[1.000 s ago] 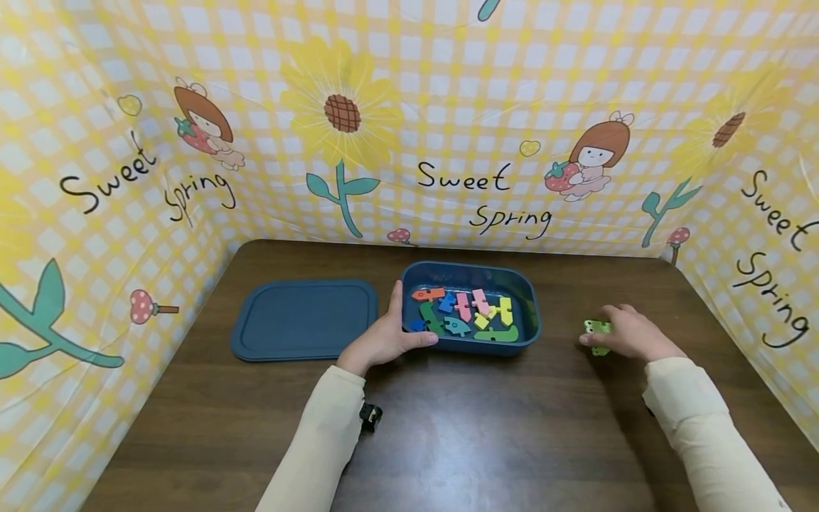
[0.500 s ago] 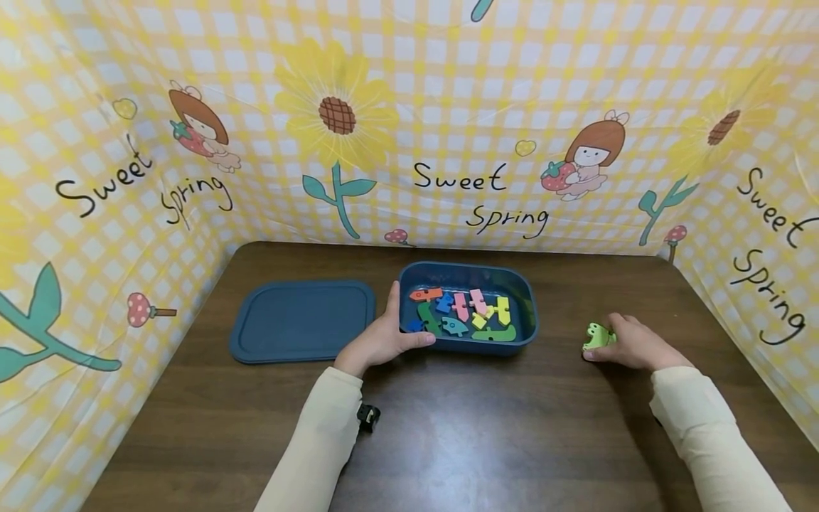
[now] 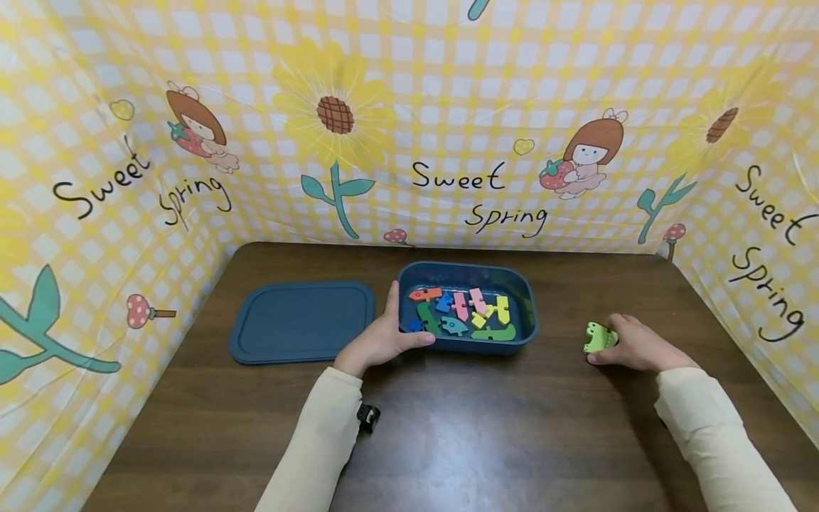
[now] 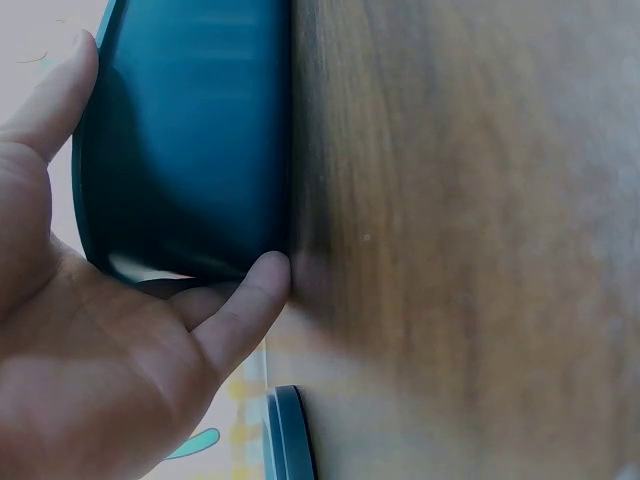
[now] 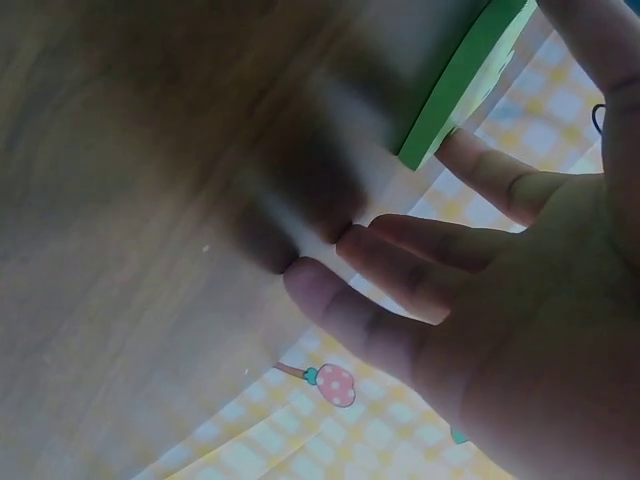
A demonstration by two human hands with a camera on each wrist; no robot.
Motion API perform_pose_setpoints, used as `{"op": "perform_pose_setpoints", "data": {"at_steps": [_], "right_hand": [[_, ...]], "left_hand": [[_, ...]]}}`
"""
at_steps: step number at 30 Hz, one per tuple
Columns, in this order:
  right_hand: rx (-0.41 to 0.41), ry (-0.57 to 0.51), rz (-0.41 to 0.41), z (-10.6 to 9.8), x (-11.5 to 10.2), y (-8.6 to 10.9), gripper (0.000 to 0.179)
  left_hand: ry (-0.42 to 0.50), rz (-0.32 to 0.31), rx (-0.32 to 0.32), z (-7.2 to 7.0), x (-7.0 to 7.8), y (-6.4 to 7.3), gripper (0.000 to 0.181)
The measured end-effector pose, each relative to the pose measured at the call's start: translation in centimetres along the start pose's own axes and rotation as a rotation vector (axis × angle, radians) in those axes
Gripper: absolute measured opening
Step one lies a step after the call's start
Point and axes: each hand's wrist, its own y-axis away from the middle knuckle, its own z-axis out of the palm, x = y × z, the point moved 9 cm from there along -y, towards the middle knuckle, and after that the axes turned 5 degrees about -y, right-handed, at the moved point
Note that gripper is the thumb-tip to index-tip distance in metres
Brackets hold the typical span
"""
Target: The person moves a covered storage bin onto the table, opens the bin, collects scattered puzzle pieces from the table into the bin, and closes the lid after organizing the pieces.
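Observation:
In the head view my right hand (image 3: pixel 636 345) pinches a light-green puzzle piece (image 3: pixel 598 338), shaped like an animal's head with eyes, low over the table. The right wrist view shows the thick green edge of the piece (image 5: pixel 455 95) between thumb and index finger, with the other fingertips down by the tabletop. My left hand (image 3: pixel 384 333) grips the left end of a dark blue box (image 3: pixel 473 346), thumb at its near rim. Inside lie several coloured puzzle pieces, among them an orange one (image 3: pixel 425 294), a pink one (image 3: pixel 459 306) and a green one (image 3: pixel 494 333).
A dark blue lid (image 3: pixel 303 320) lies flat on the brown wooden table (image 3: pixel 473 441), left of the box. Yellow checked cloth (image 3: pixel 461 99) with printed flowers stands round the table's back and sides. A small black device (image 3: pixel 368 417) is strapped at the left wrist.
My right hand has taken hold of the light-green piece and turned it so that its face shows more. The left hand has stayed at the box.

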Motion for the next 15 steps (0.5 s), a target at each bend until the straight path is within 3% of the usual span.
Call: {"op": "perform_pose_setpoints", "data": {"at_steps": [15], "right_hand": [[0.05, -0.031, -0.01, -0.2, 1.4, 0.4, 0.072]], "left_hand": [[-0.014, -0.004, 0.0, 0.0, -0.1, -0.1, 0.123]]}}
